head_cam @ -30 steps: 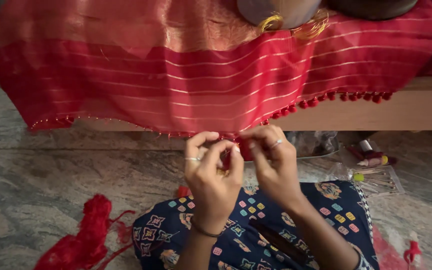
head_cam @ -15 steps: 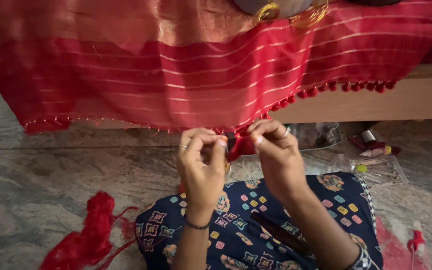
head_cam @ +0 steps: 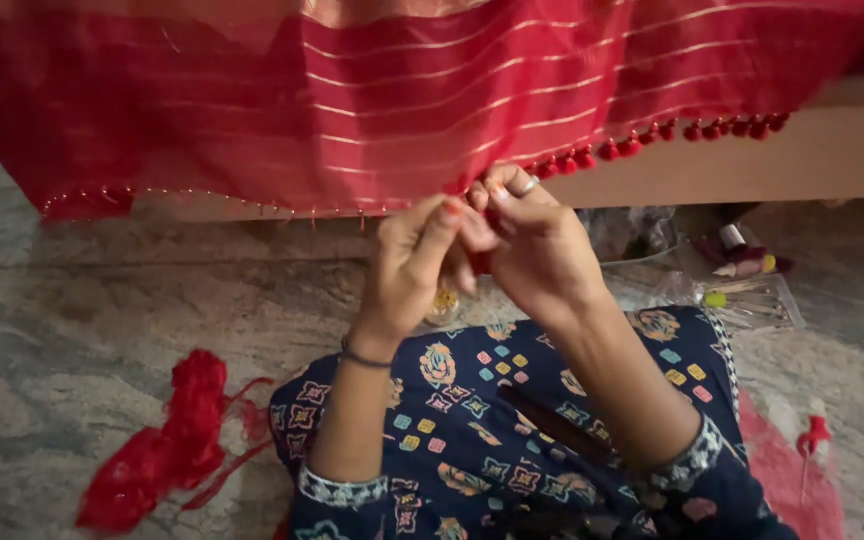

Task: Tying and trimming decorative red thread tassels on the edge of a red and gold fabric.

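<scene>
A red cloth with thin gold stripes (head_cam: 372, 110) hangs over a wooden ledge (head_cam: 802, 150). Small red tassels (head_cam: 642, 145) line its lower edge on the right; the left part of the edge has only tiny gold beads. My left hand (head_cam: 417, 265) and my right hand (head_cam: 537, 245) meet at the cloth's edge, fingers pinched together on a red tassel and thread there. A ring is on my right hand, a thin bangle on my left wrist.
A heap of red thread (head_cam: 167, 445) lies on the grey stone floor at the left. Clear plastic packets with thread spools and needles (head_cam: 742, 285) lie at the right. My lap is covered by dark blue patterned fabric (head_cam: 512, 430). A small red tassel (head_cam: 814, 440) lies at the right.
The view has shifted, so the cloth sits lower and closer. My hands have stayed together at the cloth's edge, moved slightly right, fingers working the tassel.
</scene>
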